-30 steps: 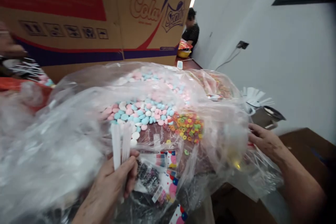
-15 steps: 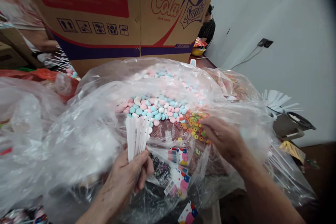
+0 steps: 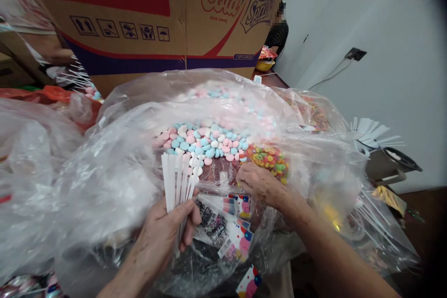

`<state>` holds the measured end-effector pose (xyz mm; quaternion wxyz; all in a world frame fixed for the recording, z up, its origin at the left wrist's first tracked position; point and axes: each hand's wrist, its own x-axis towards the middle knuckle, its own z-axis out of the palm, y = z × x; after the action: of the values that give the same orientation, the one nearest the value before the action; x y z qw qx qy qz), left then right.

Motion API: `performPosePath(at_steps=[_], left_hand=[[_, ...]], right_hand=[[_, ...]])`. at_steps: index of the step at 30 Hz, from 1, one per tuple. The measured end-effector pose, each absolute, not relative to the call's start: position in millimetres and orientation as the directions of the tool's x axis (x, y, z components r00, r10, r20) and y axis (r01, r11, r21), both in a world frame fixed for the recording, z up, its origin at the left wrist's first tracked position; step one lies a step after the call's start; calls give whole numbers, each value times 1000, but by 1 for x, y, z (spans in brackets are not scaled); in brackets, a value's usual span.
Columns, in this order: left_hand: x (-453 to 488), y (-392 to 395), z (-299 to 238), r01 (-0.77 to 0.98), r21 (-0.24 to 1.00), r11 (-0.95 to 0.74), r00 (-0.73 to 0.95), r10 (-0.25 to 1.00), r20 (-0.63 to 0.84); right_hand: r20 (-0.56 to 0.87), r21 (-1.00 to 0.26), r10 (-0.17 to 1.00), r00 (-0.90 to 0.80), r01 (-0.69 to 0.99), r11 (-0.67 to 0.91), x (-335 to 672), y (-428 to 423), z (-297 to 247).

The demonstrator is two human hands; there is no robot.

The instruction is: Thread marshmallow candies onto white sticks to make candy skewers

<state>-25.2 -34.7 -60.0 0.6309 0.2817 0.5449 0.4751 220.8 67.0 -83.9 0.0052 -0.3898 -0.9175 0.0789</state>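
My left hand (image 3: 166, 229) is closed on a fanned bunch of white sticks (image 3: 179, 181) that point upward. My right hand (image 3: 259, 183) reaches into a big clear plastic bag (image 3: 115, 167), fingers curled down at the edge of a pile of colourful ring sweets (image 3: 269, 158); whether they hold anything is hidden. Beside the rings lies a heap of pink, blue and white round sweets (image 3: 202, 142). Printed packets (image 3: 228, 233) with barcodes and pink dots lie under the plastic near both hands.
A large cardboard box (image 3: 146, 14) marked "Cola" stands right behind the bags. More white sticks (image 3: 372, 132) fan out at the right by a dark metal device (image 3: 393, 163). Another person (image 3: 277, 32) sits far back by the white wall. More clear bags (image 3: 31, 158) lie to the left.
My right hand moved from the bag's right edge leftward into the bag, down to the ring sweets. The left hand kept the sticks, and the view shifted slightly.
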Motion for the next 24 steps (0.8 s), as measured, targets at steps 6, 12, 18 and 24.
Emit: performPosePath(at_steps=[6, 12, 18, 24], left_hand=[[-28, -35, -65, -290, 886, 361, -99, 910, -403], [-32, -37, -68, -239, 892, 383, -61, 911, -407], [-34, -40, -65, -226, 890, 396, -43, 909, -415], [-33, -42, -56, -272, 877, 395, -80, 899, -430]], right_hand=[[40, 17, 861, -507, 862, 507, 194, 66, -74], [59, -172, 803, -593, 786, 594, 147, 69, -56], [68, -177, 552, -831, 535, 826, 106, 75, -74], [-35, -56, 665, -746, 666, 744, 125, 77, -78]])
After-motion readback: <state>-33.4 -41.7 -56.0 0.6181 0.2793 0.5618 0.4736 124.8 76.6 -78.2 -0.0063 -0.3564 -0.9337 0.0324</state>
